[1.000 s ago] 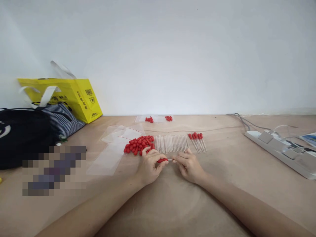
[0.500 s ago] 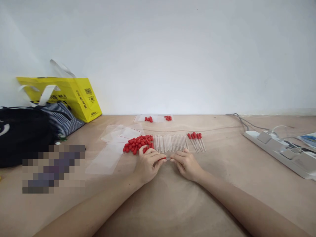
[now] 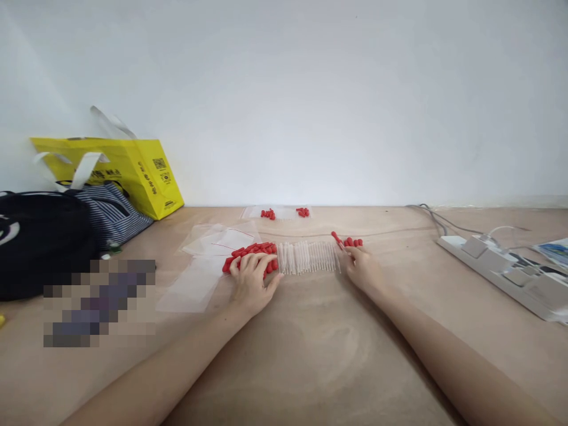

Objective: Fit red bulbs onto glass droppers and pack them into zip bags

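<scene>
My left hand [image 3: 254, 286] rests on the near side of a heap of red rubber bulbs [image 3: 242, 254], its fingers spread over them. My right hand [image 3: 364, 270] pinches a clear dropper [image 3: 336, 237] with a red bulb on its upper end, tilted up to the left. Just behind that hand lie several red-bulbed droppers [image 3: 354, 242], their clear stems mostly hidden by it. Between my hands is a row of clear tubes [image 3: 308, 258] without bulbs, lying side by side.
Clear plastic bags [image 3: 189, 289] lie left of the heap. Another bag with red bulbs [image 3: 267, 214] is near the wall. A yellow bag [image 3: 151, 177], a striped bag [image 3: 110, 216] and a black bag [image 3: 44, 242] stand left; a power strip [image 3: 501, 275] lies right.
My hands have moved apart from the middle. The left went back onto the red heap, and the right carried the bulbed dropper right, beside the other droppers.
</scene>
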### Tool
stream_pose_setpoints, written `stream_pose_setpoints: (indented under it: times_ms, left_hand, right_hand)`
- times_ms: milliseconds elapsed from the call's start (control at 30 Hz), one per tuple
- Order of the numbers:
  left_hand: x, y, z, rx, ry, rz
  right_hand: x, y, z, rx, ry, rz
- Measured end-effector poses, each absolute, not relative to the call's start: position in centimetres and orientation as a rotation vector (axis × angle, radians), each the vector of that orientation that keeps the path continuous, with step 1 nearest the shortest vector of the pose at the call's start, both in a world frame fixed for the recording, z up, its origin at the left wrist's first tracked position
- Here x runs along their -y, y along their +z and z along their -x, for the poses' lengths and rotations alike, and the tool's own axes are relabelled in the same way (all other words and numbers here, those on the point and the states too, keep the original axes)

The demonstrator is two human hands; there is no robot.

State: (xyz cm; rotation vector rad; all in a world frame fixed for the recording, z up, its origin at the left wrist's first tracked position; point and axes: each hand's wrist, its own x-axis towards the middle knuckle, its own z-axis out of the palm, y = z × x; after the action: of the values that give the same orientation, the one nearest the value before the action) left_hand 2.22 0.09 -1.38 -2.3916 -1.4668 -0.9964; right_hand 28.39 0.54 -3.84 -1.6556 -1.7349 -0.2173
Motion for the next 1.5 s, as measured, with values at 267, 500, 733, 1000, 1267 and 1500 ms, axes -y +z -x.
stream_pose_setpoints:
  times_ms: [267, 500, 733, 1000, 1267, 1500]
  left_hand:
    - [-0.4, -1.9, -2.0, 1.494, -0.875, 2.375]
    - [-1.2, -1.9, -1.5, 1.532, -0.847, 2.28]
    - [-1.4, -2.0, -1.5, 1.473, -0.838, 2.238]
    - [-1.8, -1.9, -2.5, 1.482, -0.783, 2.246]
    - [-2.0, -1.9, -2.7, 1.43, -0.868, 2.241]
    - [-0.3, -1.1, -2.2, 1.247, -1.097, 2.389]
  right_hand:
    - [-1.7, -3.9, -29.1, 1.691, -0.154, 2.041]
    - [-1.7, -3.7, -28.1, 1.672, -0.16, 2.116]
    - [-1.1, -2.0, -26.5, 1.65, -0.062, 2.263]
    - [-1.8, -1.2, -26.0, 1.701, 0.11, 2.362]
    - [-2.3, -1.2, -26.0, 1.614, 0.147, 2.392]
    - [-0.6, -1.8, -26.7, 1.688, -0.03, 1.878]
